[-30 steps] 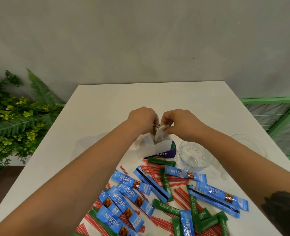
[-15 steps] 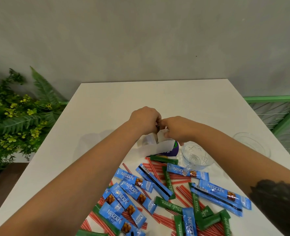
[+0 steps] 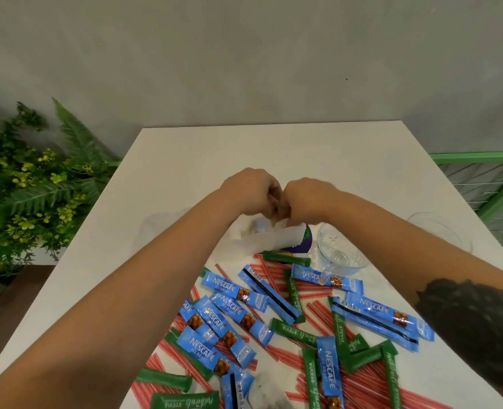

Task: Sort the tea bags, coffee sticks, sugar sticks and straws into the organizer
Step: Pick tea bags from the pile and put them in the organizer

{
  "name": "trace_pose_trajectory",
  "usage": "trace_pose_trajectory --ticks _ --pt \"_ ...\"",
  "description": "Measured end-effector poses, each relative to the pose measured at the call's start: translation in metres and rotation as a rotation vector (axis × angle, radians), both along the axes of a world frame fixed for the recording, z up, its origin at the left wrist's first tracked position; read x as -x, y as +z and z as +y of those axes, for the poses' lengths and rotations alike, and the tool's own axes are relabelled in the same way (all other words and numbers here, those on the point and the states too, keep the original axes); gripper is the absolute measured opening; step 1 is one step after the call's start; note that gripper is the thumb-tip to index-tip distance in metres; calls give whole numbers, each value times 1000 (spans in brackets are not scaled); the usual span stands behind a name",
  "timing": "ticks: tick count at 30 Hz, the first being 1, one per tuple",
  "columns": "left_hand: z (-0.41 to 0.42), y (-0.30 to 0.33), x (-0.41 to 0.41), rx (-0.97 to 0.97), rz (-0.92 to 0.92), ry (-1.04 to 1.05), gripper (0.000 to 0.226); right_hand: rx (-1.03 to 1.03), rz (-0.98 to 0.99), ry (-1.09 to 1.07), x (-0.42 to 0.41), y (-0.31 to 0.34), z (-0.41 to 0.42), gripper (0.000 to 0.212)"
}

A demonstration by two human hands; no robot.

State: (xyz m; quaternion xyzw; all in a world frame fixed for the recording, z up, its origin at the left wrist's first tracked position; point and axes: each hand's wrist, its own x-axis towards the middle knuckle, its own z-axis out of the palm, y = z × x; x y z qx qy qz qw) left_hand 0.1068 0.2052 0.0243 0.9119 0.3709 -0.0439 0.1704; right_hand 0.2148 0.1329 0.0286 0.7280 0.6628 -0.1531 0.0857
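My left hand (image 3: 251, 192) and my right hand (image 3: 310, 199) meet knuckle to knuckle above the table's middle, fingers curled inward, pinching a small white paper piece (image 3: 291, 223) that is mostly hidden. Just below them lies a white paper wrapper (image 3: 269, 239) with a purple round label (image 3: 306, 238). Nearer me is a mixed heap: blue Nescafe coffee sticks (image 3: 234, 290), green stevia sugar sticks (image 3: 285, 257), and red-and-white striped straws (image 3: 318, 290). A pale tea bag (image 3: 266, 389) lies at the bottom edge. No organizer is in view.
A clear glass cup (image 3: 337, 252) stands right of the wrapper, touching a coffee stick. A second glass dish (image 3: 439, 233) sits near the white table's (image 3: 185, 172) right edge. Green plants (image 3: 34, 187) stand to the left, a green rail (image 3: 480, 156) to the right.
My hands have closed in on each other until the knuckles touch, and the white piece that showed under my right hand is now nearly hidden. The view has shifted slightly.
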Motion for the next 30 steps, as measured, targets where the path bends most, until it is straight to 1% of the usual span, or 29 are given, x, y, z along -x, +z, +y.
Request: trace_pose_trajectory --ticks 2,4,10,15,22,26,30 --pt "-1 4 3 12 -45 -4 34 -42 58 -44 -2 5 1 22" --pt "-4 7 7 10 -98 -3 38 -103 75 -60 -2 5 1 21" --pt "-18 8 23 -17 -283 101 36 -147 83 -83 4 0 -6 12" --pt "-36 10 41 -53 -401 178 31 -290 126 -98 8 7 -19 20" --pt "-76 8 67 -18 -419 148 27 -473 228 -175 20 21 -63 19" --pt "-103 1 85 56 -390 86 25 -468 279 -241 33 24 -105 18" --pt "-132 -9 103 107 -319 23 22 -440 341 -314 50 15 -149 19"
